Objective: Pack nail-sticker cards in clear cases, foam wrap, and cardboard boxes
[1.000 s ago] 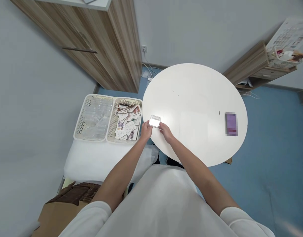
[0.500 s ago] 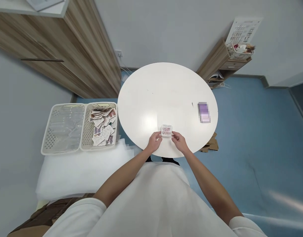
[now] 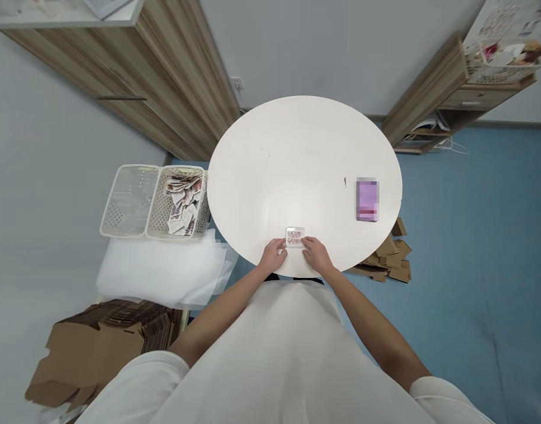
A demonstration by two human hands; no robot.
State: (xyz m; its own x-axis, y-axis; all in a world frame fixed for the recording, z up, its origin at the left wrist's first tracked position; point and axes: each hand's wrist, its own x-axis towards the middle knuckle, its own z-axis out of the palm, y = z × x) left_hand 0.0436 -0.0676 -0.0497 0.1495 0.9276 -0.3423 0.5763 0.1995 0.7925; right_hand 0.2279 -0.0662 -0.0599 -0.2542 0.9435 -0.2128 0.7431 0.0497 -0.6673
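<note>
A small clear plastic case (image 3: 295, 237) is at the near edge of the white table, with two rows of small pinkish pieces inside that look like false nails. My left hand (image 3: 274, 257) grips its left edge, the fingertips touching the side and the thumb just below. On the right, my right hand (image 3: 317, 255) has its fingertips on the near right corner, thumb bent inward. Between them the hands hold the case, which appears to lie flat or nearly so on the tabletop.
The round white table (image 3: 305, 147) bears a purple blurred item (image 3: 368, 200) at right. To the left are a basket of printed cards (image 3: 182, 203), a basket of clear plastic pieces (image 3: 131, 197) and white sheets (image 3: 159, 265). Flattened cardboard (image 3: 387, 259) lies on the floor; more cardboard (image 3: 98, 353) is stacked lower left.
The head view has shifted, showing more cardboard on both sides. The case has turned slightly flatter, and my right fingertips have moved onto its near corner. Both hands stay at its sides.
</note>
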